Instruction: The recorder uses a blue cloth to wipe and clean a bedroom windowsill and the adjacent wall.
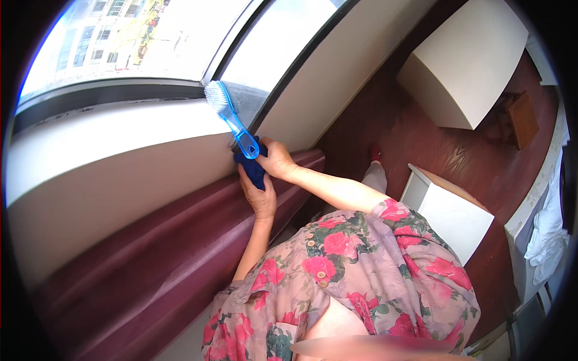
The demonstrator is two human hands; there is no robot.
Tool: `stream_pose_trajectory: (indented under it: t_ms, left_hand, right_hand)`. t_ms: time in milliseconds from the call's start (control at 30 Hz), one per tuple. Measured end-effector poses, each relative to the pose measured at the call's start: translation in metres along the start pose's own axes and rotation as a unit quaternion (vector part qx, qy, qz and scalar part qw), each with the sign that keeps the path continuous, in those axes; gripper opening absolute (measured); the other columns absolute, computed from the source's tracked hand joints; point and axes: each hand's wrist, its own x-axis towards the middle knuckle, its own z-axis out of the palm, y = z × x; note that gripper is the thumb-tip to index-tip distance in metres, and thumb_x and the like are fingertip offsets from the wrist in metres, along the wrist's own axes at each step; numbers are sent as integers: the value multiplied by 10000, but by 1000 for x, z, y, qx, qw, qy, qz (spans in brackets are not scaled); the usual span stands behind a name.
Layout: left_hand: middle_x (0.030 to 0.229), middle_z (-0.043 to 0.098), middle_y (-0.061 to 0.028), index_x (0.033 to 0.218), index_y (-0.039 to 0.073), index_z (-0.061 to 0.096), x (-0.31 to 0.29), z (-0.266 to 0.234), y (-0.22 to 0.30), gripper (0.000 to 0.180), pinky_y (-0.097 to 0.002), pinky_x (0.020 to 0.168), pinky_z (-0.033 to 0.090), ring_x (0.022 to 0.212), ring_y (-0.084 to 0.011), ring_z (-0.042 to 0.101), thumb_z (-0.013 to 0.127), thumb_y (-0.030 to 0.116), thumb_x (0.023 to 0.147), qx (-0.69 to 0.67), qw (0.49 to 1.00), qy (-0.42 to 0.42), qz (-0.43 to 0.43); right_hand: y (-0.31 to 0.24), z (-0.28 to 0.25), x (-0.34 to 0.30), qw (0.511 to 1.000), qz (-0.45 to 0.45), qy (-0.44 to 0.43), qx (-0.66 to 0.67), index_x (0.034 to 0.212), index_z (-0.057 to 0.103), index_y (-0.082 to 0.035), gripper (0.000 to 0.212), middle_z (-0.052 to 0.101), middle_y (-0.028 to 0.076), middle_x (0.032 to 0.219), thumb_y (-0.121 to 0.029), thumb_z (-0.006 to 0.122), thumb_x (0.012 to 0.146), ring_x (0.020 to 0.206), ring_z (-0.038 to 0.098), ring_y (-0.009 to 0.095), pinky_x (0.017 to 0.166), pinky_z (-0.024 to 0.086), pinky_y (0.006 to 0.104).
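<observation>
My left hand (262,200) grips the lower part of a crumpled dark blue cloth item (254,174), fingers wrapped round its side. From the other side my right hand (280,161) closes on the same item, higher up. A clear blue scrubbing brush (238,129) with white bristles lies across its top. The brush head points away toward the window corner, and its handle end sits beside my right fingers. Whether those fingers also grip the handle I cannot tell. Part of the cloth is hidden behind the handle and my hands.
A white windowsill (120,126) and dark window frame (138,90) run along the far left. Below them stands a long dark red glossy ledge or furniture back (138,259). To the right are a large white cabinet (469,60), a white box-shaped unit (448,219) and a wooden stool (521,120).
</observation>
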Motion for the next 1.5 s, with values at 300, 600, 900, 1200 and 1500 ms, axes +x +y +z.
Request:
stream_pose_trajectory:
  t_ms: [300, 600, 900, 1200, 1500]
  left_hand:
    - [1434, 480, -220, 1477, -16, 386, 35, 76, 77, 595, -388, 1018, 487, 1268, -309, 545, 593, -26, 919, -218, 957, -185, 49]
    - [1325, 580, -166, 1359, -27, 504, 2, 81, -13, 394, -331, 976, 499, 1153, -236, 622, 502, -16, 965, -265, 944, -155, -123]
    - [1109, 678, -52, 1171, -3, 604, 18, 78, 4, 265, -276, 791, 525, 950, -121, 642, 673, 128, 951, -337, 900, -117, -249]
    - [1143, 645, -90, 1177, -20, 551, 34, 116, 4, 329, -332, 887, 515, 1031, -156, 634, 654, 224, 984, -327, 908, -157, -210]
    - [1139, 674, -123, 1165, -94, 609, 52, 257, 5, 340, -308, 873, 498, 997, -163, 641, 605, 209, 1012, -247, 915, -241, -212]
  right_hand:
    - [-19, -133, 79, 963, -4, 248, 107, 943, 630, 71, 229, 692, 161, 693, -146, 675, 886, 510, 685, 220, 464, 552, 327]
    - [47, -59, 41, 987, -15, 157, -41, 1193, 589, 11, 449, 638, 277, 1138, -122, 738, 791, 1111, 601, 453, 955, 487, 481]
    - [23, -41, 12, 994, 26, 89, -52, 1268, 470, 27, 557, 521, 261, 1199, -80, 710, 778, 1092, 555, 469, 908, 500, 506]
    - [48, -64, 25, 994, 30, 100, 30, 1291, 498, -4, 563, 525, 227, 1204, -68, 703, 770, 1078, 576, 437, 927, 505, 477]
    - [166, -126, 96, 978, 79, 194, 24, 1273, 517, -8, 494, 543, 241, 1175, -78, 677, 811, 1084, 571, 425, 936, 487, 470]
